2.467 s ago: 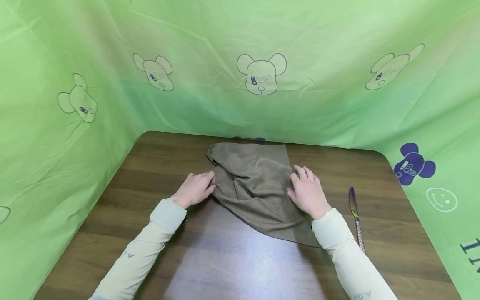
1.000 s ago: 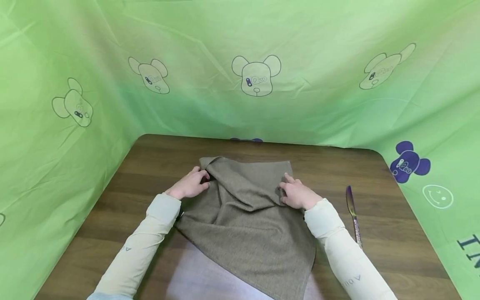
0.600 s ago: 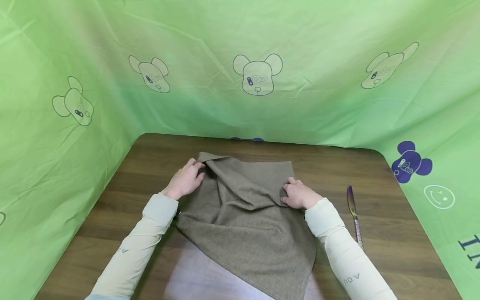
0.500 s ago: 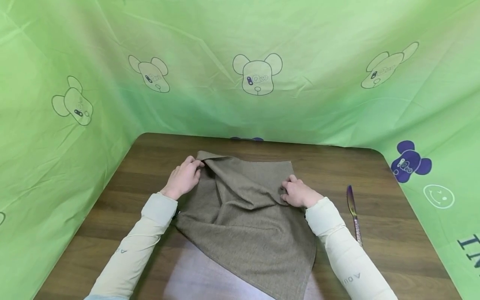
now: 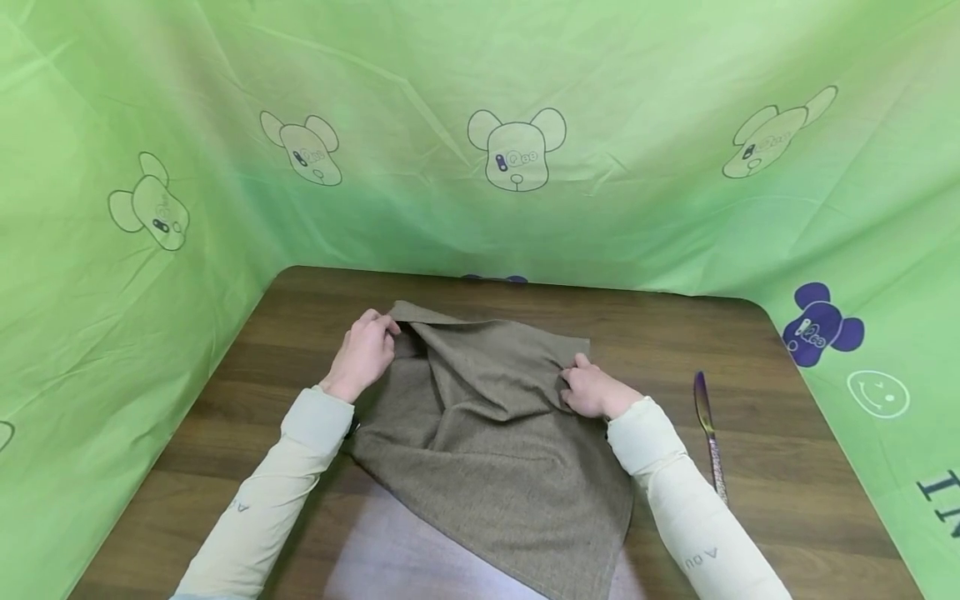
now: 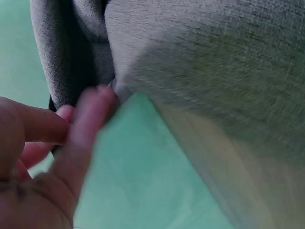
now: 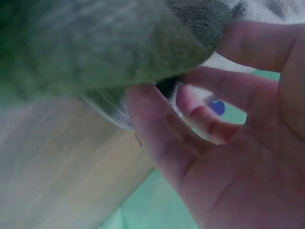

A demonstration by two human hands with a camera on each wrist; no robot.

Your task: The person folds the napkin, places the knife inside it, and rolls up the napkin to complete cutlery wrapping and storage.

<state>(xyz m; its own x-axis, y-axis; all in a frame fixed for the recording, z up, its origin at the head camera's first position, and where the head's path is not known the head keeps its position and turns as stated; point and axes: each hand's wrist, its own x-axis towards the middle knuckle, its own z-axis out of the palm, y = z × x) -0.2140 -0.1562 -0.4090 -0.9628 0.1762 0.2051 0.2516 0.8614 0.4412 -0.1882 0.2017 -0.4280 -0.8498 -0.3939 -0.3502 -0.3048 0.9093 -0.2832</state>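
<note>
A brown-grey cloth (image 5: 510, 492) lies rumpled on the table, with diagonal folds across its middle and one corner running off the near edge of the head view. At its far left corner my left hand (image 5: 363, 350) pinches the edge, which stands slightly raised over a dark hollow. My right hand (image 5: 596, 390) grips the right side a little below the far right corner, gathering small creases there. The left wrist view has the cloth (image 6: 205, 57) at the fingertips, blurred. Seen from the right wrist, the cloth's edge (image 7: 190, 62) passes between thumb and fingers.
A table knife (image 5: 705, 417) with an iridescent blade and textured handle lies right of the cloth, close to the right forearm. Green printed curtains (image 5: 405, 208) enclose the wooden table (image 5: 795, 450) at the back and sides.
The cloth has been drawn nearer and spread out. My left hand has shifted left and away to its far corner; my right hand has come slightly nearer. The far edge now slopes down rightward.
</note>
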